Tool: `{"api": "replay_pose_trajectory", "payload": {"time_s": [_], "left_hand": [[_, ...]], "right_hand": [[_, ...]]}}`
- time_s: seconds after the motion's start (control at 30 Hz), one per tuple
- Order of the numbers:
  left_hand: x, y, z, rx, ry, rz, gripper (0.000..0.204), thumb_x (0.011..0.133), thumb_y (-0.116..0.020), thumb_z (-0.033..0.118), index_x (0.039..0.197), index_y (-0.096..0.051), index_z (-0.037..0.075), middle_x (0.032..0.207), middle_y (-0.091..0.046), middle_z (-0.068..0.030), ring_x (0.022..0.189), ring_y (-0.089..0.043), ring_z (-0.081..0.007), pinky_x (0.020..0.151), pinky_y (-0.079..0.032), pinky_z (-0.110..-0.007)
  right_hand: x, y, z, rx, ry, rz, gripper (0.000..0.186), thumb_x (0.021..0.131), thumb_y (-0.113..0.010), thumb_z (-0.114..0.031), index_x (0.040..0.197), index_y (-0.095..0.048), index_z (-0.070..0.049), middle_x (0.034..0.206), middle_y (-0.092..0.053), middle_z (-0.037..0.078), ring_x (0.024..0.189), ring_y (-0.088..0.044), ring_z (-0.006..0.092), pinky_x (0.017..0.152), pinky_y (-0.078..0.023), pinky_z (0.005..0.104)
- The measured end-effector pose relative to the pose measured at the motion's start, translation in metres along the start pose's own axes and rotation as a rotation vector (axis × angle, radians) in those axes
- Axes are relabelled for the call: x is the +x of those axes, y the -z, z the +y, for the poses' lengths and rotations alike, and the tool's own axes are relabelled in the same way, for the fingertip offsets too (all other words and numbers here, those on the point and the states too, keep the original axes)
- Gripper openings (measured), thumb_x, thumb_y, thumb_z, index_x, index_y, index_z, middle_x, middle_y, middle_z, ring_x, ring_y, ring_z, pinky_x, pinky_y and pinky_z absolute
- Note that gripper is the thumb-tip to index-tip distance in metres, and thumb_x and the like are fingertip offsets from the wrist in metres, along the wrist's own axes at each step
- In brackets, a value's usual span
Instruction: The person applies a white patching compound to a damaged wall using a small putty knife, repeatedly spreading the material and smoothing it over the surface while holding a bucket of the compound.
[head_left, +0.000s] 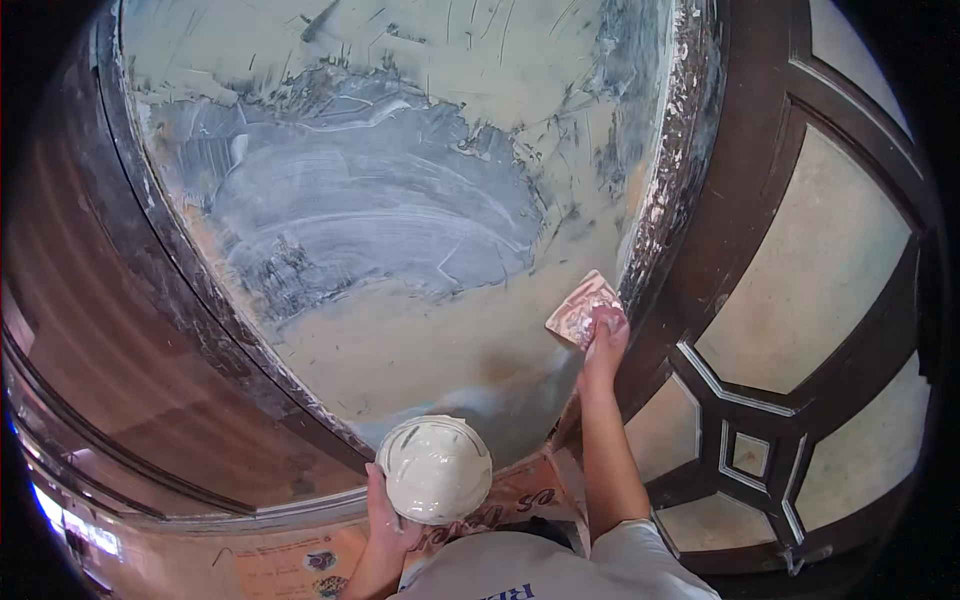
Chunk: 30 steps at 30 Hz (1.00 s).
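My left hand [390,522] grips a round bowl [436,472] from its left side and underneath. The bowl holds smooth, creamy white putty. Farther right, my right hand [606,340] is closed on a flat, square putty spreader [574,308], pale pink and smeared with putty. That spreader is over the lower right of a beige wall panel [400,350], near its edge; whether it touches the surface I cannot tell. A large grey-blue patch [370,200] with curved whitish streaks covers much of the panel, and dark scuffs mark its upper part.
Worn dark frame strips with flaking paint [668,190] border the panel. To the right stands a dark brown door [745,235] with beige insets. At left is a brownish glossy pane [190,330]. Printed orange sheeting [285,562] lies below.
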<state>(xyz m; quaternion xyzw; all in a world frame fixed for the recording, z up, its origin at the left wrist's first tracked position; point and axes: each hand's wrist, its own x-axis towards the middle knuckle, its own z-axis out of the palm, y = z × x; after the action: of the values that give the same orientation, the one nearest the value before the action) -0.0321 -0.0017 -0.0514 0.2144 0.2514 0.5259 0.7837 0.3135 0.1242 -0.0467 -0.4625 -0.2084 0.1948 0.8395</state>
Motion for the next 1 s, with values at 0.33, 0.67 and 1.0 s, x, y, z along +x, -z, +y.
{"api": "replay_pose_trajectory", "payload": {"time_s": [0.33,0.67,1.0], "left_hand": [[0.009,-0.003,0.003,-0.021,0.162,-0.001,0.071,0.098,-0.033,0.062,0.144,-0.041,0.008,0.144,-0.048,-0.0128,0.130,-0.048,-0.0304,0.110,-0.036,-0.045],[0.012,0.003,0.002,0.026,0.147,-0.043,0.070,0.099,-0.031,0.060,0.144,-0.041,0.008,0.142,-0.050,-0.0112,0.128,-0.050,-0.0282,0.108,-0.038,-0.043],[0.013,-0.004,0.001,0.005,0.133,-0.078,0.070,0.099,-0.033,0.059,0.144,-0.039,0.006,0.142,-0.049,-0.0142,0.129,-0.049,-0.0295,0.110,-0.037,-0.044]], "right_hand": [[-0.065,0.006,0.050,-0.389,0.038,-0.558,0.022,0.097,-0.056,-0.020,0.114,-0.051,-0.006,0.102,-0.059,0.004,0.090,-0.057,0.0134,0.079,-0.047,0.0289],[-0.068,0.068,0.085,0.113,-0.349,0.041,0.022,0.099,-0.050,-0.006,0.121,-0.049,-0.008,0.103,-0.057,0.003,0.090,-0.056,0.0139,0.080,-0.048,0.0288],[-0.039,0.010,0.061,-0.087,-0.007,-0.163,0.029,0.095,-0.061,-0.019,0.116,-0.050,-0.003,0.103,-0.058,0.004,0.081,-0.054,0.0083,0.069,-0.047,0.0235]]}}
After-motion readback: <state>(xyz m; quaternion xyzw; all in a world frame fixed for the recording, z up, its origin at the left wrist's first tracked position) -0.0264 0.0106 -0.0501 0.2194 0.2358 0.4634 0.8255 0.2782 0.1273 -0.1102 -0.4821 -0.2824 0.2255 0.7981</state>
